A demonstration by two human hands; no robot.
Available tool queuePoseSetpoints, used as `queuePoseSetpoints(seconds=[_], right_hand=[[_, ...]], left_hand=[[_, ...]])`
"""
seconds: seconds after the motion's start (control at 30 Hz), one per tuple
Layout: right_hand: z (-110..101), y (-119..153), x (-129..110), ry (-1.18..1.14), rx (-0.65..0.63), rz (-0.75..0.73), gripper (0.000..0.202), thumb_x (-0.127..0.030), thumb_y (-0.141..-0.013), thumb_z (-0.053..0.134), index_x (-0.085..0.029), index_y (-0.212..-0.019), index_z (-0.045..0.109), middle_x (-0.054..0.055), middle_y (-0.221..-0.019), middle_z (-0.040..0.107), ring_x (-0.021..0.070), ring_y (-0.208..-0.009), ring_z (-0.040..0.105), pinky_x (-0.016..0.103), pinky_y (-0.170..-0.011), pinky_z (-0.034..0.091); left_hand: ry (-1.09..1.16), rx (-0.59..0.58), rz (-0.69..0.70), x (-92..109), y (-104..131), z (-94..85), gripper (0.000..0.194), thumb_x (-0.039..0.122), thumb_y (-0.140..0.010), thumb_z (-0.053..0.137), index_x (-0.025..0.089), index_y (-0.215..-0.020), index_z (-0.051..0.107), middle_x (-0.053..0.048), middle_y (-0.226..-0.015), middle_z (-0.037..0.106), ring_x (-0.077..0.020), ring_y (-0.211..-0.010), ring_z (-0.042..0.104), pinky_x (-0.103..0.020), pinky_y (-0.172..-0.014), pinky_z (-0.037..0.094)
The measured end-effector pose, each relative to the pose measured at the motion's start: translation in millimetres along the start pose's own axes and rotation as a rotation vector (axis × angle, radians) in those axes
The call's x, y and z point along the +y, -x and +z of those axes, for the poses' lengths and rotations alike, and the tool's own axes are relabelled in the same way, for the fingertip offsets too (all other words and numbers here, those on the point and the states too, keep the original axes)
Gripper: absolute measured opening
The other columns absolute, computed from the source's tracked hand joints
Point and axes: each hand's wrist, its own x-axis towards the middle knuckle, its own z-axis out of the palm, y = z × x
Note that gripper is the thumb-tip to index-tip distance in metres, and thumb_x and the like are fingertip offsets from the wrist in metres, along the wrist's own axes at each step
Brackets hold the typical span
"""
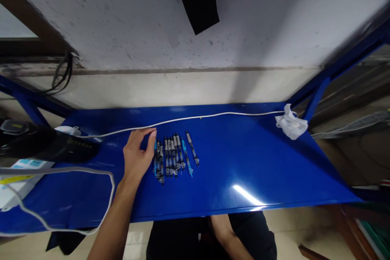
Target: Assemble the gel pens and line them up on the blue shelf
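Note:
My left hand is at the left end of a row of pens lying on the blue tabletop. Its thumb and index finger curve together close to the tops of the leftmost pens; whether a pen is between the fingertips is hidden. Most pens have grey or dark upper parts and clear barrels. Light blue shows on a pen near the right side and on one beside my thumb. Apart from the others, a grey pen lies at the right end. My right hand is low, mostly hidden beneath the table's front edge.
A white cable runs along the back of the blue table. Crumpled white paper sits at the right. On the left are a black object and a looped pale cable. A wall stands behind.

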Motion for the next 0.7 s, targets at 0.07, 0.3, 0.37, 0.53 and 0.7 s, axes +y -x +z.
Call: queuePoseSetpoints(seconds=[0.07, 0.3, 0.37, 0.53, 0.7], right_hand=[[5, 3, 7, -0.007, -0.057, -0.009, 0.052, -0.015, -0.093, 0.060, -0.039, -0.136, 0.079, 0.009, -0.133, 0.080, 0.0390, -0.121, 0.077, 0.056, -0.108, 0.062], [25, 21, 31, 0.060, -0.239, 0.078, 0.044, -0.012, -0.084, 0.071, -0.025, -0.125, 0.081, 0.013, -0.134, 0.079, 0.0375, -0.127, 0.072, 0.049, -0.112, 0.056], [33, 26, 39, 0.079, -0.257, 0.072, 0.044, -0.012, -0.084, 0.073, -0.025, -0.125, 0.081, 0.013, -0.134, 0.079, 0.0377, -0.129, 0.071, 0.049, -0.113, 0.055], [51, 37, 56, 0.133, -0.247, 0.048, 0.051, -0.012, -0.081, 0.079, -0.022, -0.131, 0.079, 0.016, -0.139, 0.077, 0.0417, -0.132, 0.070, 0.054, -0.114, 0.056], [57, 40, 63, 0.134, -0.229, 0.030, 0.062, -0.010, -0.079, 0.081, -0.020, -0.140, 0.075, 0.017, -0.145, 0.074, 0.0426, -0.136, 0.069, 0.055, -0.118, 0.055]], left_hand=[[-0.004, -0.001, 0.019, 0, 0, 0.1, 0.020, 0.037, -0.107, 0.064, 0.025, -0.113, 0.078, -0.006, -0.113, 0.081, -0.0265, -0.112, 0.074, -0.043, -0.109, 0.054], [-0.040, -0.016, 0.075, 0, 0, 0.0, 0.015, 0.031, -0.107, 0.067, 0.025, -0.114, 0.078, -0.005, -0.112, 0.081, -0.0259, -0.110, 0.074, -0.043, -0.107, 0.056], [-0.043, -0.019, 0.082, 0, 0, 0.1, 0.014, 0.030, -0.107, 0.067, 0.026, -0.114, 0.078, -0.005, -0.111, 0.080, -0.0259, -0.109, 0.074, -0.043, -0.106, 0.056], [-0.045, -0.025, 0.079, 1, 1, 0.4, 0.014, 0.030, -0.107, 0.068, 0.026, -0.114, 0.078, -0.005, -0.110, 0.080, -0.0258, -0.108, 0.074, -0.044, -0.106, 0.056], [-0.048, -0.024, 0.077, 1, 1, -0.2, 0.014, 0.031, -0.106, 0.068, 0.026, -0.114, 0.078, -0.005, -0.110, 0.080, -0.0267, -0.108, 0.074, -0.044, -0.105, 0.057]])
